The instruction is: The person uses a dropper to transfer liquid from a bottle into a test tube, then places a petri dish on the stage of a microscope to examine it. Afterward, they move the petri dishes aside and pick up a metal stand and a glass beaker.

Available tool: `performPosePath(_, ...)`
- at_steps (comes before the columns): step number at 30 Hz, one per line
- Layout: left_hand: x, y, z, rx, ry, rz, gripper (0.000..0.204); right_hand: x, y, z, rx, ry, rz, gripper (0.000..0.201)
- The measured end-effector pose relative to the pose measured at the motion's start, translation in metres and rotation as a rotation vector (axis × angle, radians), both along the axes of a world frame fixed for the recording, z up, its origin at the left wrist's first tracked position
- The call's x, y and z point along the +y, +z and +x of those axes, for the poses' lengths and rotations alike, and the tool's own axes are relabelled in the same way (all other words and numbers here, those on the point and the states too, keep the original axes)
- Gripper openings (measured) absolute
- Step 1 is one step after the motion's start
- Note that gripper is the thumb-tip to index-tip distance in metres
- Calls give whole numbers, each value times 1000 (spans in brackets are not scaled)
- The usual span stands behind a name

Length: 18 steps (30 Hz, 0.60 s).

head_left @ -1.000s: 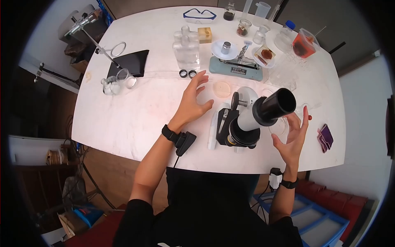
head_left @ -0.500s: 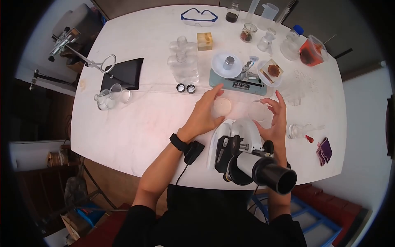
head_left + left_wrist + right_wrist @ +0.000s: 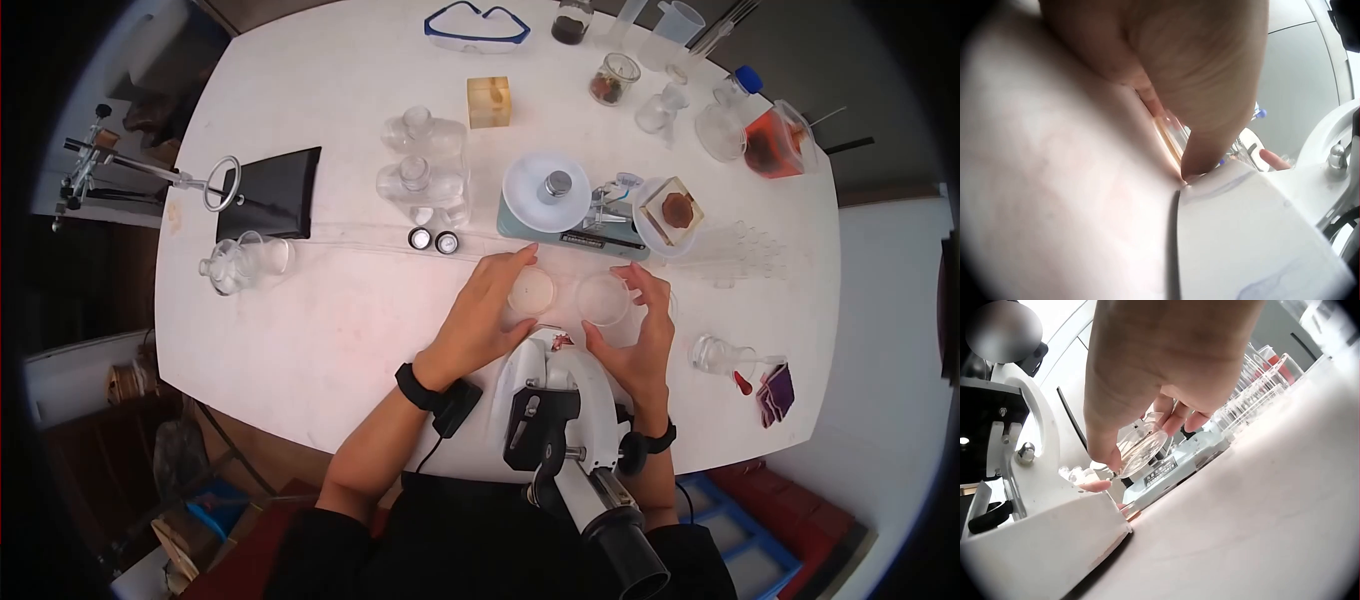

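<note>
My left hand (image 3: 478, 312) grips a shallow round petri dish (image 3: 531, 291) of pale yellowish content at its sides, low at the tabletop. In the left wrist view, the thumb and a finger sit at the edge of this dish (image 3: 1171, 139). Just to its right, my right hand (image 3: 638, 335) pinches a clear round petri dish piece (image 3: 604, 299) between thumb and fingers. The right wrist view has that clear piece (image 3: 1142, 454) tilted and raised off the table. A white and black microscope (image 3: 565, 400) stands between my forearms, its eyepiece tube towards my body.
Behind the hands stands a balance (image 3: 575, 236) with a weight and an amber block on its pans. Two black-rimmed caps (image 3: 433, 240) and clear bottles (image 3: 428, 175) are to the left. A clear test tube rack (image 3: 735, 250), flask (image 3: 718, 354) and purple cloth (image 3: 776, 394) lie right.
Both hands have moved forward past the microscope. The left has closed in on the yellowish dish; the right has reached the clear piece and brought it nearer that dish. The head view has shifted.
</note>
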<state>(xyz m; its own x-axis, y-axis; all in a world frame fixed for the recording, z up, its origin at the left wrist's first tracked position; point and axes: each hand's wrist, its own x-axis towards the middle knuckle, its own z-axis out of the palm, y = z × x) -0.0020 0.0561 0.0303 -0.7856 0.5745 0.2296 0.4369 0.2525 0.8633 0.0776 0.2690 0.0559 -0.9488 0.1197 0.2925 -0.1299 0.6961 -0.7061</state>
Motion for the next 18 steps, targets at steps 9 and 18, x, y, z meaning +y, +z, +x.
performPosePath(9,2,-1,-2,22,2,5,87,5,1,-3,15,-62,18,76)
performPosePath(18,0,-1,4,52,-4,-8,87,3,-3,2,-25,-37,92,73)
